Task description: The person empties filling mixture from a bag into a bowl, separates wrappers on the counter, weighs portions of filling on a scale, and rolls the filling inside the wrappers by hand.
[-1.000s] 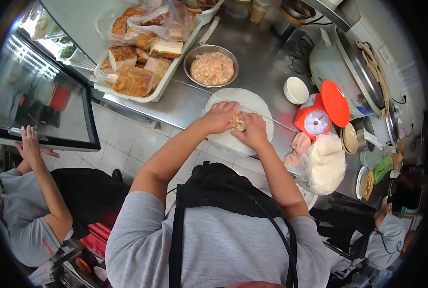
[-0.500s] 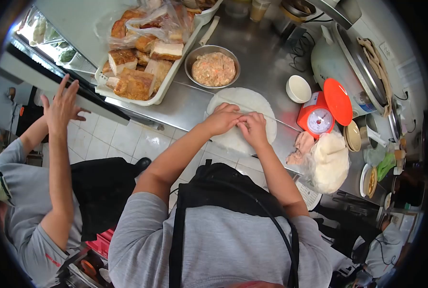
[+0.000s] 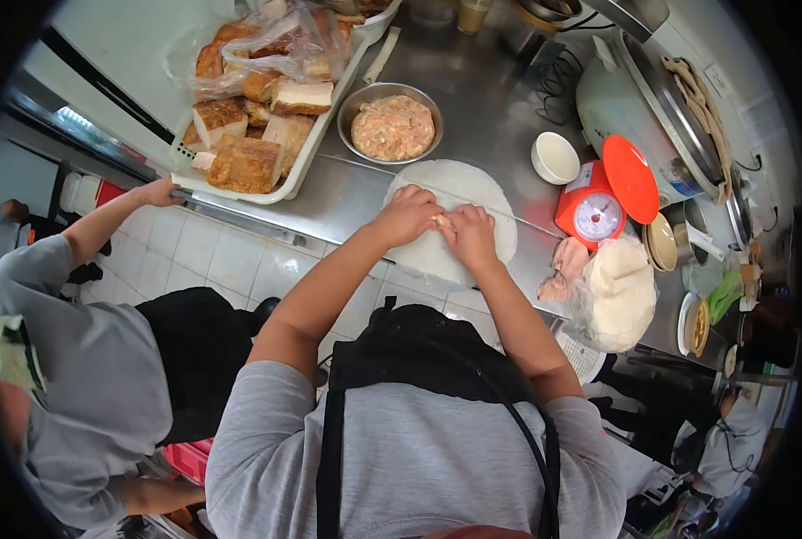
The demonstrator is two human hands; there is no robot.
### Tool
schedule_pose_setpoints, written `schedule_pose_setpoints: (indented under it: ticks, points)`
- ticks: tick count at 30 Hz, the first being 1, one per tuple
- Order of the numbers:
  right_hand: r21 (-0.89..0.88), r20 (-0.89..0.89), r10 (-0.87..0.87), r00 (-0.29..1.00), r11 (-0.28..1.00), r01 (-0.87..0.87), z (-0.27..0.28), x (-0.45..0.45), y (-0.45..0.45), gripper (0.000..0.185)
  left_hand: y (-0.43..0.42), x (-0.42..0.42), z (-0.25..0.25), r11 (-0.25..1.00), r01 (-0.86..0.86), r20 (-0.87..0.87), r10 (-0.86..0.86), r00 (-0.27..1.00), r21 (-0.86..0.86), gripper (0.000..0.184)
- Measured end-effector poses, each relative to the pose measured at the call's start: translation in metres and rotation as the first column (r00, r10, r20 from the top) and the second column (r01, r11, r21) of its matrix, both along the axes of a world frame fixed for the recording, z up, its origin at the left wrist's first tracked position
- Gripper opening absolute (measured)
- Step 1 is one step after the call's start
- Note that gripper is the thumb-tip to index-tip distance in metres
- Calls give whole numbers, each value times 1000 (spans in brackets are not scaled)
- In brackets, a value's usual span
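A round, translucent white wrapper lies flat at the front edge of the steel counter. My left hand and my right hand meet over its near half, fingers bent and pressed down. Between the fingertips a small bit of orange-pink filling shows, and both hands are closed around it at the wrapper. How much wrapper the fingers pinch is hidden. Just behind, a metal bowl holds a mound of minced filling with orange flecks.
At left stands a white crate of roasted meat slabs under plastic. To the right are a white bowl, a red scale, pink raw meat and a bagged white stack. A co-worker stands at left.
My hands have parted slightly, the right one lower, and filling now shows between the fingertips. The co-worker's raised hand has dropped to the fridge door's edge, which has swung.
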State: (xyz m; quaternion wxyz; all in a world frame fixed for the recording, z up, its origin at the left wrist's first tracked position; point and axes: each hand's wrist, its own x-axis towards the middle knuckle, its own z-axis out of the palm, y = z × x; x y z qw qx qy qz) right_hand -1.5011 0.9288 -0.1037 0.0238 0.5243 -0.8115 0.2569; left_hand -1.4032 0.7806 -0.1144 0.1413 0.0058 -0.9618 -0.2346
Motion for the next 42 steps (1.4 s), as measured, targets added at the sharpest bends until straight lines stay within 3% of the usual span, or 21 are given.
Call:
schedule_pose_setpoints:
  ticks: [5,8,11,14,17,20,23,29,32,38,42]
  points:
    - [-27,48,-9,999,1000,10,14,-2,6,28,0,2,5,998,-15,-136,6,991,-60,36]
    - [-23,6,-18,1000,1000,19,-8,-9,7,29,0,-2,3,993,-29,-154,11,988,-116,38]
    - [-18,1,-2,1000,1000,2,14,-9,12,29,4,1,14,986,-76,-129,57,990,-147,34]
    - [-48,37,26,999,999,-24,16,-12,19,31,17,-1,28,972,-123,-261,68,963,-200,29]
    - [-3,-27,19,999,1000,-19,-6,-22,22,31,32,-10,15,981,-121,-232,83,969,-155,31]
    - [-57,26,71,997,996,-69,-4,-26,25,27,40,-13,9,975,-179,-194,151,969,-133,28]
    - [-271,131,100,986,960,-61,15,-20,26,20,42,-12,10,971,-204,-195,178,964,-123,24]
    - [-163,133,158,978,977,-135,-14,-36,27,19,43,-15,3,966,-214,-263,170,950,-147,20]
    - [-167,125,73,989,985,-52,6,-29,27,20,43,-13,15,974,-191,-165,171,971,-118,21]
    - [-59,32,38,999,998,-37,-15,-25,22,24,40,-15,11,975,-175,-162,153,975,-134,27]
    - [-60,32,34,999,998,-32,9,-24,31,25,42,-16,22,973,-139,-184,104,977,-186,32]
